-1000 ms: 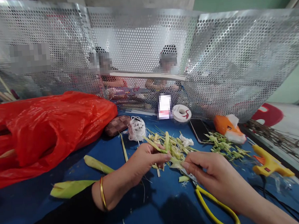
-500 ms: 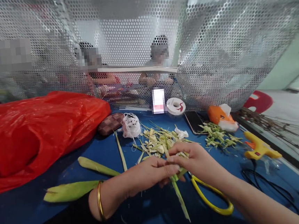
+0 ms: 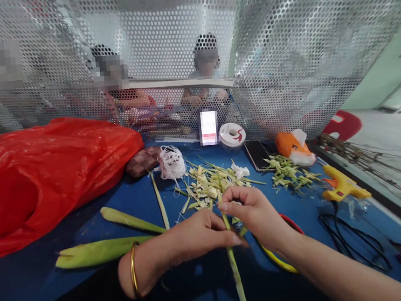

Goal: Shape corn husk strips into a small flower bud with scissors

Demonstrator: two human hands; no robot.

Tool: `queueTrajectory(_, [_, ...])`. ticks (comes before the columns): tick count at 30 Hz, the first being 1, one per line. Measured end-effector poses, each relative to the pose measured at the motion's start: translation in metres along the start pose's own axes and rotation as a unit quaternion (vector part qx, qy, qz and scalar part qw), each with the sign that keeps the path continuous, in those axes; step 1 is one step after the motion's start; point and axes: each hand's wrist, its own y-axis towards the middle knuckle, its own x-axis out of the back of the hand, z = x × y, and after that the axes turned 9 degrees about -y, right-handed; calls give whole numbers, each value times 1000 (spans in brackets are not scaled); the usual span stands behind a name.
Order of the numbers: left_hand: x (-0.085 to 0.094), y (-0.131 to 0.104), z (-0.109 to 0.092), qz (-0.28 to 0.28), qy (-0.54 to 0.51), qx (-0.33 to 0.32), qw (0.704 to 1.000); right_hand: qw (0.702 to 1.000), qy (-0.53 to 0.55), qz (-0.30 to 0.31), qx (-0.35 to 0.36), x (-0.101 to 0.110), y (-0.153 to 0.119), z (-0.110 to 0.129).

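Observation:
A long, narrow green leaf strip runs between my hands, its lower end pointing toward me. My left hand is closed on it, the thumb lying across its middle. Higher up, my right hand pinches the same strip between thumb and fingertips. Part of another green piece shows between the hands, mostly hidden. Under my right wrist lie scissors with a yellow and red handle, their blades out of sight. Beyond the hands is a pile of pale green leaf scraps.
Broad green leaves lie left, near a red plastic bag. A bundle of white string, a ribbon spool and a phone sit farther back. A yellow glue gun with its cord lies right. Perforated sheeting separates two people behind.
My right hand has moved apart from the left and now pinches the strip higher up. The strip's lower end reaches closer to me. The whole view has shifted slightly.

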Motion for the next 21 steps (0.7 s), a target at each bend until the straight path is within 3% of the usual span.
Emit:
queueTrajectory(6, [-5,4,6,-2,-21,11,1000,999,-44,-11,12,-4,1,-3])
queueTrajectory(9, [-5,5,3,-72,-44,5,996,997,-48,-29,45,5,7,-2])
queueTrajectory(12, [-2,5,-5,-147,-97,-4,984,992,-2,-110,55,20,16,-1])
queueTrajectory(15, [1,4,-12,-165,-157,-5,974,985,68,-159,18,30,20,-1])
queueTrajectory(21, [0,4,-12,-155,-180,-2,971,985,143,81,-49,20,15,-2])
